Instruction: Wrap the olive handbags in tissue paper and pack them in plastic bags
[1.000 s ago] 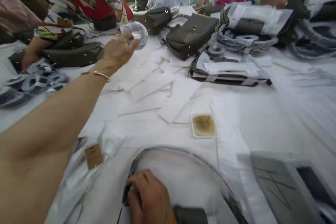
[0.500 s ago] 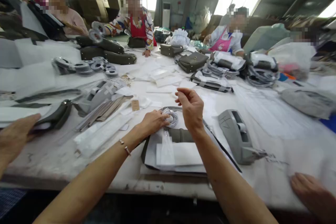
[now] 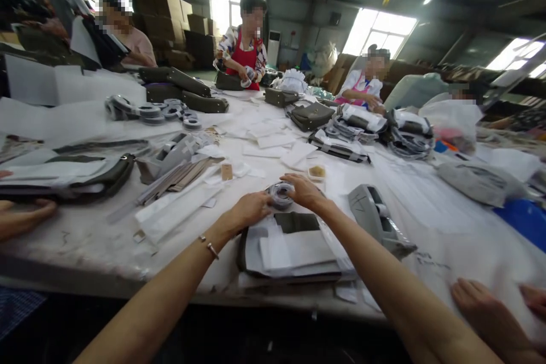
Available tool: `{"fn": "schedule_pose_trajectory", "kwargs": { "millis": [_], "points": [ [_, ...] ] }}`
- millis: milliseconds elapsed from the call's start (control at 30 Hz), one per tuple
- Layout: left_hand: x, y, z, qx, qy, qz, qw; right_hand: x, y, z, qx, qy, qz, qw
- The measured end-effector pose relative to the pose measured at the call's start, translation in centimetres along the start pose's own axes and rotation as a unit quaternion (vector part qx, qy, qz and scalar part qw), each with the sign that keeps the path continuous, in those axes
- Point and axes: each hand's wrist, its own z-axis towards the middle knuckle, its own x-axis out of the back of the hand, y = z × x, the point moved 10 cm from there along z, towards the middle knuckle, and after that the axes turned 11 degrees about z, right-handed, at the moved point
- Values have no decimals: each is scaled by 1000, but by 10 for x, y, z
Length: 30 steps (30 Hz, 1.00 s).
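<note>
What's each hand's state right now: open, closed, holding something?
Left hand: at left side of gray coil; grip unclear.
Right hand: at the coil's right side; grip unclear.

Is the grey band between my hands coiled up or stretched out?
Coiled up: the band forms a round ring between the left hand and the right hand.

Inside a bag workshop
Aproned workers (image 3: 246, 60) line a surface (image 3: 100, 242) strewn with handbags (image 3: 313, 117); stacked cartons (image 3: 161, 18) stand behind.

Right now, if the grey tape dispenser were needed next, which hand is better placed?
Probably the right hand: it is nearer the grey tape dispenser. The left hand is across the grey coil, farther away.
</note>
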Motion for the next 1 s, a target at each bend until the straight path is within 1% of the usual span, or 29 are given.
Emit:
{"fn": "schedule_pose_trajectory", "kwargs": {
  "millis": [100,167,233,300,333,400,500,567,667,733,833,900,1000],
  "points": [
    [0,-2,-5,-7,-32,-6,999,-22,8,10,14,-47,-18,999],
    [4,-10,-1,6,-42,-38,998,-33,13,16,17,-68,-30,997],
    [15,-25,11,45,-16,-68,997,-37,16,21,19,-80,-43,996],
    [25,-40,29,83,34,-69,994,-38,17,24,22,-90,-53,994],
    [26,-44,38,89,52,-63,993,-38,16,24,25,-94,-60,993],
    [16,-47,57,82,57,-58,993,-35,15,23,33,-100,-92,990],
    [-8,-46,74,66,44,-64,995,-31,14,20,47,-97,-151,983],
    [-18,-47,77,67,51,-68,994,-30,14,19,60,-87,-156,982],
    [-24,-50,74,71,69,-87,991,-31,8,23,86,-72,-127,986],
    [-23,-53,72,69,82,-120,987,-37,8,30,70,-86,-112,988],
    [-19,-57,70,65,95,-162,980,-45,21,40,-13,-109,-95,989],
    [-18,-57,69,64,93,-166,980,-46,30,44,-54,-95,-67,992],
    [-16,-54,67,70,92,-121,986,-47,41,45,-63,-70,-22,995]
  ]
}}
